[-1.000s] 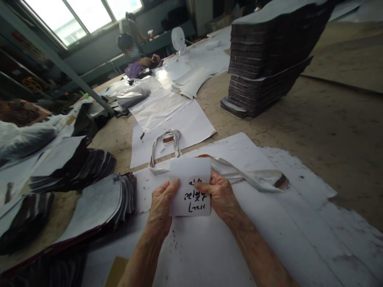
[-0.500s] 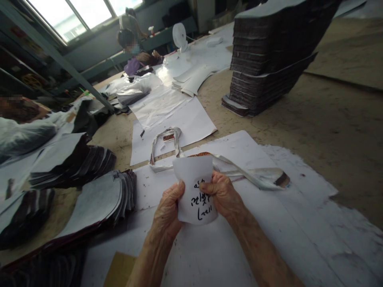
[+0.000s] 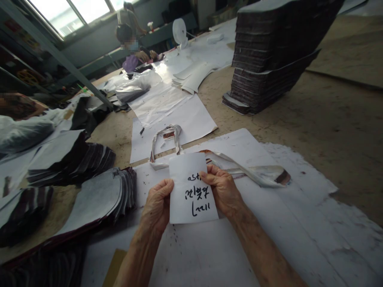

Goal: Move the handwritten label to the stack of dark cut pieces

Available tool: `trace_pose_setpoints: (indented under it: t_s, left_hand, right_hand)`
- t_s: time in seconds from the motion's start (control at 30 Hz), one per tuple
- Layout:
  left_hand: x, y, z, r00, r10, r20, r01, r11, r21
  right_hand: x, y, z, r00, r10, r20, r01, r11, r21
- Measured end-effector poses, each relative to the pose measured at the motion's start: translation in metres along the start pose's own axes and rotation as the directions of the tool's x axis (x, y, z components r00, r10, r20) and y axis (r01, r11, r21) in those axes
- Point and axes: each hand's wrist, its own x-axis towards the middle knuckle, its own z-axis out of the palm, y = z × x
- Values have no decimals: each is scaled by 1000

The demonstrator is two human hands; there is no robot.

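Beyond the speckled table [image 3: 317, 123], bright windows [image 3: 60, 18]

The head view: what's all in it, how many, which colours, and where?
Table: one, brownish, beneath everything.
Card: one, white, black writing, centre.
Tall stack: one, dark, right.
Smaller stacks: several, grey-topped, left.
Crumpled strips: uncertain count, whitish, beyond card.
Paper sheets: several, white, on table.
Plastic bags: at least two, pale, left.
Purple cloth: one, purple, far side.
Fan-like object: one, white, far side.
Beam: one, grey, upper left.
Window: one, white, upper left.
Other people: apparently three, colours unclear, far side, left.
Left hand: one, bare, card's left edge.
Right hand: one, bare, card's right edge.
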Motion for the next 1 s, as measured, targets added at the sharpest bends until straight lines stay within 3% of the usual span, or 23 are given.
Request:
trace_pose_setpoints:
  t_s: [0.13,0.33,0.53,0.77,1.0]
  left_hand:
    - [1,-6,3,1000,-19,17,20,994,-106]
    - [1,-12,18,988,-156,-2,150,955,-257]
    - [1,-9,36,971,-240,-2,230,934,-271]
    - [7,-9,26,994,-49,-93,45,998,-49]
    - [9,-11,19,992,-56,-110,48,996,-73]
  right_hand:
    - [2,0,-1,1000,-13,-21,14,999,44]
    - [2,-2,-3,998,-38,-42,43,991,126]
    - [1,-6,-3,998,-40,-53,48,986,162]
    - [3,-6,-2,996,-56,-76,69,983,172]
    - [2,-5,-1,998,-36,-47,44,982,182]
